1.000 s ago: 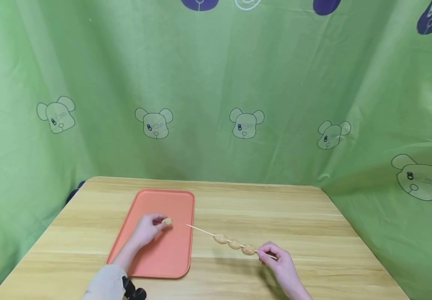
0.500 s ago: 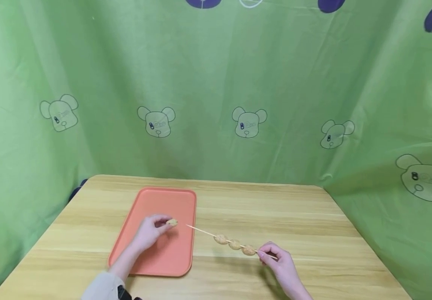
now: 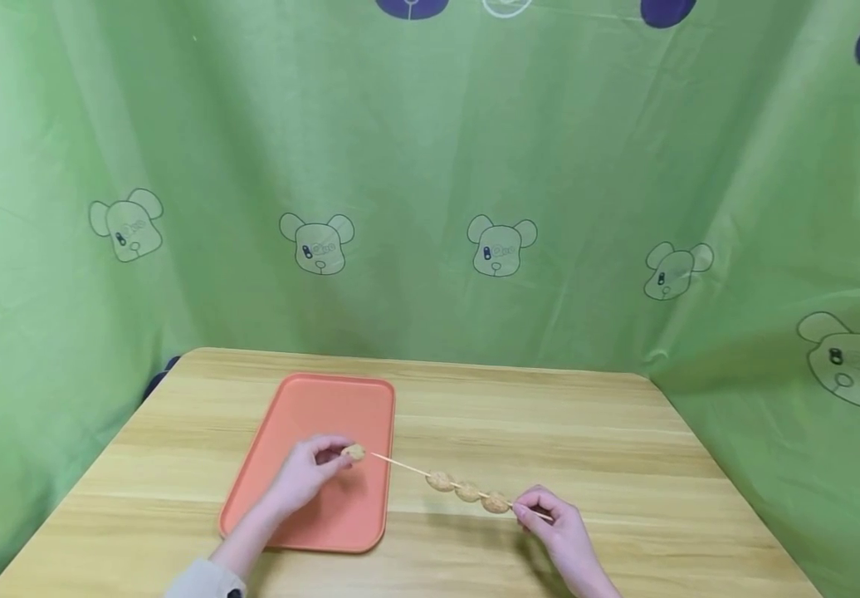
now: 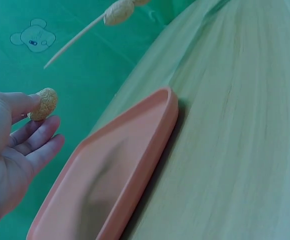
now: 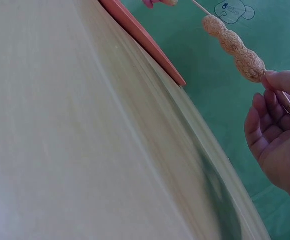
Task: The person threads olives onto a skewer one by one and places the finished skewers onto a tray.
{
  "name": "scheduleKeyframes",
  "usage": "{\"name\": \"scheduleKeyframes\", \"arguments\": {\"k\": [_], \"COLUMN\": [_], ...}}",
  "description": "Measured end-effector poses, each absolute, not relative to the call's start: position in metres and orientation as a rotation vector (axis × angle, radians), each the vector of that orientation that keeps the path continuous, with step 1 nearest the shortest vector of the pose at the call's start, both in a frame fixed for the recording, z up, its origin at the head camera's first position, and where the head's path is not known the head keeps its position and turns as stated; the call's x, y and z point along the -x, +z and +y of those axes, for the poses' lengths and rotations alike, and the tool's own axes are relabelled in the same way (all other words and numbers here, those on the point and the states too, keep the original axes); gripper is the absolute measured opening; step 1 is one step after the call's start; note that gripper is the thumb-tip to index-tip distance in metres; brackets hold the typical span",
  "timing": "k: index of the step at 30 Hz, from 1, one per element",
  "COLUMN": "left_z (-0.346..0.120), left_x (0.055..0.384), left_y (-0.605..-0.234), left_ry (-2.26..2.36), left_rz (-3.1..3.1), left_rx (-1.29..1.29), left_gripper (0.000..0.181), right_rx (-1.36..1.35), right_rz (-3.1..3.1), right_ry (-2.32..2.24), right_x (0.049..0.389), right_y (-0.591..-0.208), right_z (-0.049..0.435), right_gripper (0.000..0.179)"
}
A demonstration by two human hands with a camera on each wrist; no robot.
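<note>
My left hand (image 3: 312,472) pinches a tan, wrinkled, oval ball (image 4: 45,104) between thumb and fingertips above the tray. My right hand (image 3: 559,525) grips the lower end of a thin wooden skewer (image 3: 403,465). Three similar tan balls (image 3: 467,492) are threaded on it, the lowest close to my right fingertips (image 5: 277,79). The skewer's bare pointed end slants up to the left, over the tray's right side. In the head view, the tip is just right of the loose ball; the left wrist view shows a gap between them.
A coral-pink rectangular tray (image 3: 340,531) lies on the left part of the wood-grain table (image 3: 542,423). No balls show on its visible surface. A green curtain (image 3: 400,149) with bear-face prints hangs behind and beside the table.
My left hand has moved right with its ball, bringing it close to the skewer tip. My right hand and the skewer have stayed nearly still. The head view has shifted slightly.
</note>
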State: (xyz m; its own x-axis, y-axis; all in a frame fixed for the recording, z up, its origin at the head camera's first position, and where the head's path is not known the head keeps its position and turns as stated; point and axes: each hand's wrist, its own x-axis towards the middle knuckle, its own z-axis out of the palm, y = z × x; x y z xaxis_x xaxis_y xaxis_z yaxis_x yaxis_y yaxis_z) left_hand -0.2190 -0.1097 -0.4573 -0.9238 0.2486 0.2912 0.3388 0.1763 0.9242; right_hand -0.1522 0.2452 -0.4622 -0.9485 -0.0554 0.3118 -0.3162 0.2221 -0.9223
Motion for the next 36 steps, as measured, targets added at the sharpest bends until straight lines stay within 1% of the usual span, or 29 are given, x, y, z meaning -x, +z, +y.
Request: {"name": "scheduleKeyframes", "arguments": {"k": [10,19,26,31,36], "left_z": [-0.107,-0.108,-0.11,-0.111,-0.111], "left_x": [0.209,0.206,0.208,0.209,0.208], "left_y": [-0.448,-0.448,-0.45,-0.45,-0.447], "left_ry": [-2.073,-2.102,-2.209,-2.311,-2.296], "left_rz": [-2.272,-2.242,-2.165,-2.1,-2.124], "left_rx": [0.679,0.723,0.705,0.758,0.743], "left_gripper": [0.031,0.033,0.039,0.036,0.034], "right_rx": [-0.355,-0.373,-0.418,-0.445,-0.474], "right_rz": [-2.289,-2.293,-2.305,-2.307,-2.297], "right_ry": [1.799,1.794,1.791,1.795,1.798], "right_x": [0.152,0.152,0.152,0.152,0.153], "right_y": [-0.462,-0.464,-0.463,-0.462,-0.462], "right_z": [0.245,0.247,0.248,0.248,0.248], "right_gripper": [0.009,0.007,0.007,0.006,0.006]}}
